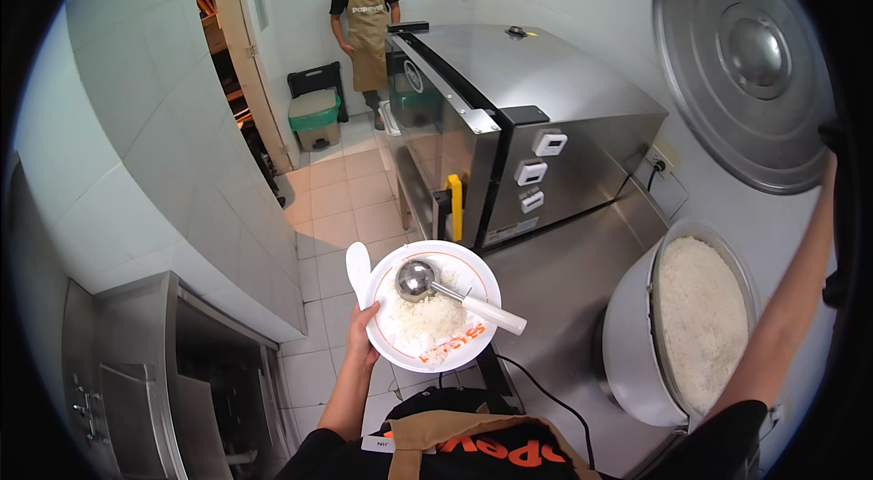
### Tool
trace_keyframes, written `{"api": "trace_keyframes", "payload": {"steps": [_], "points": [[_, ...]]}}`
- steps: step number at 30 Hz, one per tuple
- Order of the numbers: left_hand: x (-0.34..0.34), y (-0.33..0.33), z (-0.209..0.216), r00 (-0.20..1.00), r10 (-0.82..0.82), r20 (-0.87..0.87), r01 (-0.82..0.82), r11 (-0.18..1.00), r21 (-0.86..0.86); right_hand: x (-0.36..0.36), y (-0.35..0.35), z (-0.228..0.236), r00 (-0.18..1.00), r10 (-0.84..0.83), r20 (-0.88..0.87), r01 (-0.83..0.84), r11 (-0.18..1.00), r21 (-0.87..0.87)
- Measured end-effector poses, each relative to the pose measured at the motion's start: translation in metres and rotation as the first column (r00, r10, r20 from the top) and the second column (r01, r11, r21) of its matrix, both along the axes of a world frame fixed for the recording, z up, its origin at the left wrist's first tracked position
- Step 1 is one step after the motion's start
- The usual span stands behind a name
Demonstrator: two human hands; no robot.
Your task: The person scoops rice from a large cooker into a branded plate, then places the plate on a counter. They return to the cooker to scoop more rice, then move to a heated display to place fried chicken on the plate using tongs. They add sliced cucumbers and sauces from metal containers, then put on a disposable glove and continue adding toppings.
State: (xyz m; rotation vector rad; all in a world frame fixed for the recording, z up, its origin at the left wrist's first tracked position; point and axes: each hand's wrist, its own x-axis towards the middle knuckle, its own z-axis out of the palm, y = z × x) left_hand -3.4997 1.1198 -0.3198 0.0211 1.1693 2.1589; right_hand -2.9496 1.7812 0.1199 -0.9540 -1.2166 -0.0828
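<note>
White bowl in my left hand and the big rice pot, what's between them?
Head view: steel counter lies between bowl and pot. The white scoop handle juts into that gap; a black cable curves lower in frame.

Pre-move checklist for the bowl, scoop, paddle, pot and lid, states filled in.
1. Left hand gripping the white bowl: ok, thumb at the rim.
2. Scoop inside the bowl: ok, head on the rice, handle across the right rim.
3. White paddle secure: cannot tell, its lower end is hidden.
4. Pot uncovered: ok, its rice is exposed.
5. Lid firmly supported: cannot tell, the right forearm reaches toward it but the right hand is out of view.
</note>
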Motion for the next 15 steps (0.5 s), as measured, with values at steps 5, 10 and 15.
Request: {"api": "trace_keyframes", "payload": {"steps": [5, 10, 15], "points": [[-0.034, -0.015, 0.007, 0.999, 0.028, -0.021, -0.028, 1.0, -0.012, -0.134, 0.126, -0.167, 0.482, 0.276, -0.832, -0.74, 0.637, -0.217], [-0.045, -0.025, 0.006, 0.996, 0.091, -0.016, -0.091, 0.996, -0.004, -0.318, 0.052, -0.216, 0.145, 0.154, -0.977, -0.83, 0.557, -0.035], [-0.046, -0.027, 0.001, 0.994, 0.111, -0.008, -0.111, 0.994, -0.024, -0.423, -0.024, -0.244, -0.017, 0.113, -0.993, -0.842, 0.534, 0.075]]}}
